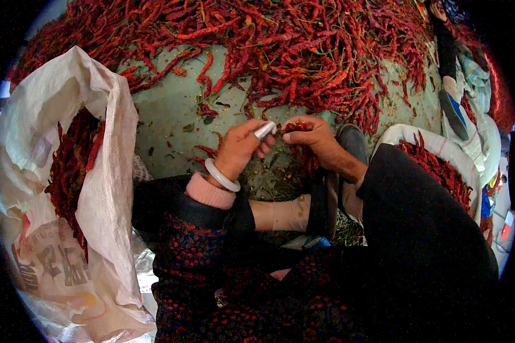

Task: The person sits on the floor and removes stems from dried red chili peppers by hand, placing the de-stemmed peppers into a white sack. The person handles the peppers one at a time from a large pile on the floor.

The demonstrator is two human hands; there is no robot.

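Observation:
My right hand (pixel 319 139) pinches a few dried red chillies (pixel 299 126) between thumb and fingers. More chillies (pixel 311 162) hang below that palm. Just to its left is my left hand (pixel 239 143), its fingers curled and a silvery cap (pixel 265 130) over one digit. The cap's tip is close to the chillies in the right hand; whether this hand pinches anything is hidden. A white bangle (pixel 222 176) circles the left wrist. Beyond both hands a large heap of dried red chillies (pixel 309 60) spreads over a greenish ground sheet (pixel 171 111).
A tall white woven sack (pixel 119 180) with chillies (pixel 71 167) inside stands at left. Another open sack (pixel 459 160) holds chillies at right, beside my knee. My dark shoe (pixel 352 141) is near the heap. Another person's foot (pixel 454 111) shows at upper right.

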